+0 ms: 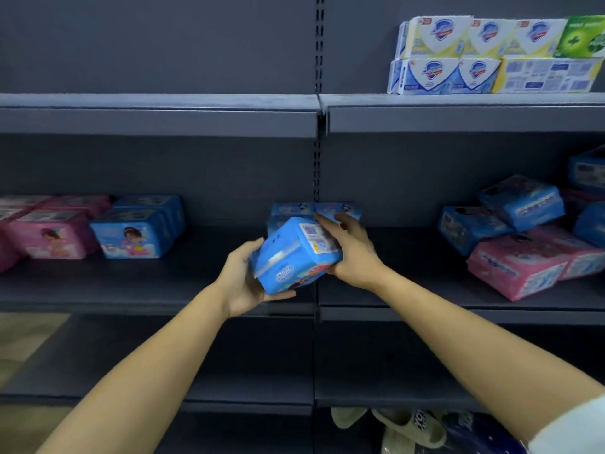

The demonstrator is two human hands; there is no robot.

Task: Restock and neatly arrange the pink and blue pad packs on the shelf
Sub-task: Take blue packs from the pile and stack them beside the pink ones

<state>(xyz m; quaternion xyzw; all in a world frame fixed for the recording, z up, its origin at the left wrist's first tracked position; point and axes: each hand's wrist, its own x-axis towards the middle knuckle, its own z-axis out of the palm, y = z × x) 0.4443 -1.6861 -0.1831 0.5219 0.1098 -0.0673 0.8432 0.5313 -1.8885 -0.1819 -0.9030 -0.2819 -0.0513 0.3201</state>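
I hold a blue pad pack [291,255] tilted in the air in front of the middle shelf [163,283]. My left hand [244,283] grips its lower left end, my right hand [355,250] grips its right end. Behind it, two blue packs [316,209] lie at the back of the shelf near the upright. On the left stand pink packs [49,235] and blue packs [136,231] in neat rows. On the right, blue packs [520,201] and pink packs [523,267] lie in a loose jumble.
Soap boxes [491,57] are stacked on the upper shelf at the right. The lower shelf [229,371] is dark and bare. Sandals [409,427] and a blue bag lie on the floor below at the right.
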